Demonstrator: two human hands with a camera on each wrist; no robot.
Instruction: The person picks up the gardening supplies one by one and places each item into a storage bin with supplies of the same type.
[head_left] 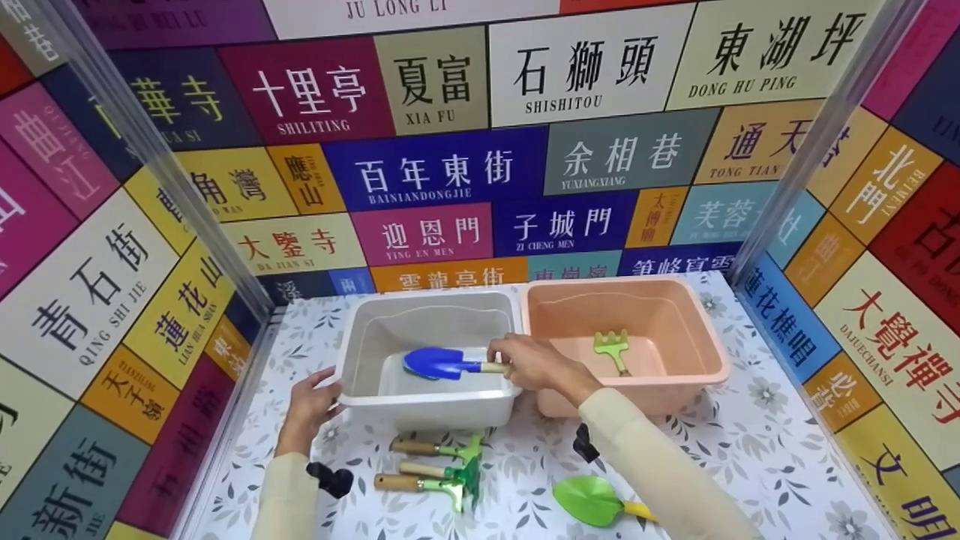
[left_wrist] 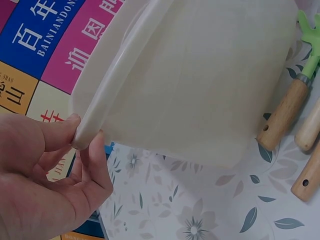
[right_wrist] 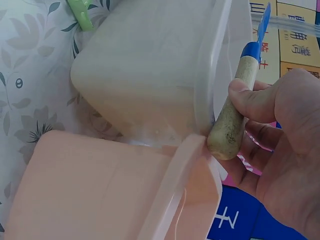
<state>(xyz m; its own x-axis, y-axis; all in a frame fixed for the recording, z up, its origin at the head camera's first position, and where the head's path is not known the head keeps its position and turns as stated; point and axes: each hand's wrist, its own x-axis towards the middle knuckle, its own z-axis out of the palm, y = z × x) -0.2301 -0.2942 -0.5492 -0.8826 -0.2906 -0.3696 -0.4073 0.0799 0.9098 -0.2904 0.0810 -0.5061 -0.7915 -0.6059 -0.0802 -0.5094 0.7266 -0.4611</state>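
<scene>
Right hand (head_left: 536,364) pinches blue trowel (head_left: 442,365) by handle (right_wrist: 234,110), leaving blade (head_left: 431,364) free over white bin (head_left: 427,403), pointing 9 o'clock. Left hand (head_left: 311,405) pinches bin rim (left_wrist: 119,72) at 8 o'clock, presumably to steady it.

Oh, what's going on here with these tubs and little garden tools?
Someone's right hand holds a blue trowel by its handle, blade over the white tub. Their left hand pinches that tub's rim. The pink tub beside it has a green fork inside. Nearer the person, three wooden-handled tools and a green trowel lie on the table.
</scene>
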